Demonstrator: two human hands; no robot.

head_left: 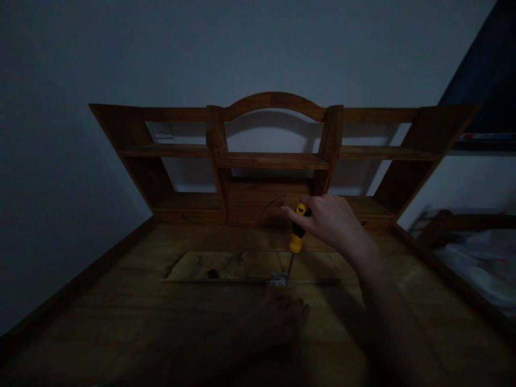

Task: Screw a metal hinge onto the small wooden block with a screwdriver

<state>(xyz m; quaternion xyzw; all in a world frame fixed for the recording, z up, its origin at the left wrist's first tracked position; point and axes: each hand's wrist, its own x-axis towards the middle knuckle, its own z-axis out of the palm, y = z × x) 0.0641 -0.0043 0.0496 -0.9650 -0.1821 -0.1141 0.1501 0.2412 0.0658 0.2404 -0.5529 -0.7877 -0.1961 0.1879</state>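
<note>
Right hand (328, 215) gripping yellow-and-black-handled screwdriver (295, 244), held tilted, tip at right end of small silver metal hinge (279, 278) on brown wooden bench (121, 317). Left hand (278, 317) in shadow on hinge's near side; cannot tell whether open or closed.

Our right forearm (389, 306) reaches in from the lower right, slanting up and to the left, bare and better lit than the other. The wrist (365, 255) bends so the back of our right grip (330, 215) faces upward; its thumb (296, 216) stretches out leftward while the fingers curl. Our left grip (280, 314) lies lower and nearer us, in deep shadow, fingers hard to make out, its forearm almost lost in darkness.
</note>
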